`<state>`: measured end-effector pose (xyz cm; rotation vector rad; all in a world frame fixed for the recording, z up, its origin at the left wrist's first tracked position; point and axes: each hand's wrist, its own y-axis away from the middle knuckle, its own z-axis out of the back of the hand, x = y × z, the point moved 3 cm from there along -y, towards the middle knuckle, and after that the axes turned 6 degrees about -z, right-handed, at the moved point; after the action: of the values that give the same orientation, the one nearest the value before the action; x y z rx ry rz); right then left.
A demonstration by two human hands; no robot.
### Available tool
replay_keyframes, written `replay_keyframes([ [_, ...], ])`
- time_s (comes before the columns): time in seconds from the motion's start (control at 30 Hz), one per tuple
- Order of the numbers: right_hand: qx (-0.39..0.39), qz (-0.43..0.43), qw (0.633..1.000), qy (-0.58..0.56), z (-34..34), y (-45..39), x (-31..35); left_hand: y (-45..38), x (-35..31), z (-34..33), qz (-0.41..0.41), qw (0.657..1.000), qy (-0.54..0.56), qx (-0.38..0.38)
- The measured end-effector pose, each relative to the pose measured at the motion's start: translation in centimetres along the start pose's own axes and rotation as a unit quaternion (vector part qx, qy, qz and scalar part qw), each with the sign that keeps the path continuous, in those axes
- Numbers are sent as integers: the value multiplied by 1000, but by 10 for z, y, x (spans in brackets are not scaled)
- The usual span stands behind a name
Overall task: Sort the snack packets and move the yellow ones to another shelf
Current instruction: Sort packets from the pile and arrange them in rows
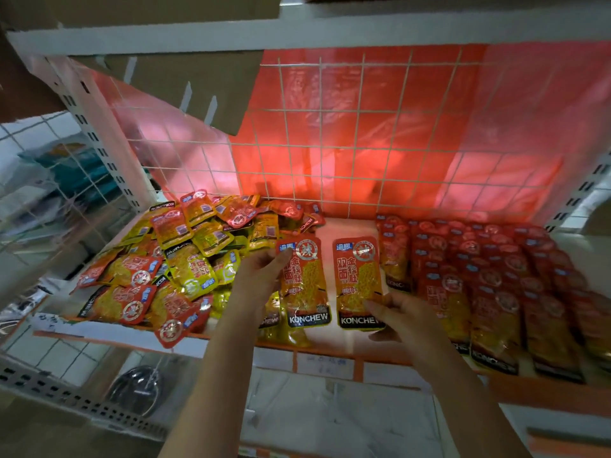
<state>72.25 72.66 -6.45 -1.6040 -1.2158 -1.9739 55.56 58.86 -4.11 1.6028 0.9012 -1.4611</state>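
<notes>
I hold 2 red packets upright, label up, to check their colour: my left hand pinches one packet, my right hand grips the other. The yellow packets lie mixed in the left heap on the shelf.

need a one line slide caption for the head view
Each hand holds a red packet between mixed pile and sorted rows.

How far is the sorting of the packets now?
Done: red packets lie in neat rows on the right of the shelf. In hand: the left hand and the right hand each hold one red packet. Left: the mixed pile on the left, with yellow packets not yet moved.
</notes>
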Motion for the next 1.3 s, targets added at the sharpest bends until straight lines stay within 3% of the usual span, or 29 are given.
replay_keyframes([
  [0.23, -103, 41, 993, 37, 53, 14, 6, -20, 1, -66, 20, 996, -19, 82],
  [0.4, -160, 9, 987, -24, 86, 26, -4, -36, 13, -105, 72, 987, -2, 144],
  [0.8, -233, 10, 971, -58, 98, 42, -17, -62, 32, -140, 108, 977, -7, 187],
  [1.03, -244, 20, 969, 33, 82, 34, -14, -70, 35, -148, 76, 980, -63, 174],
  [1.13, -255, 29, 959, 124, 75, 28, -11, -73, 39, -148, 55, 978, -95, 178],
  [1.3, -228, 36, 950, 208, 61, 15, -4, -75, 44, -147, 30, 973, -128, 190],
])
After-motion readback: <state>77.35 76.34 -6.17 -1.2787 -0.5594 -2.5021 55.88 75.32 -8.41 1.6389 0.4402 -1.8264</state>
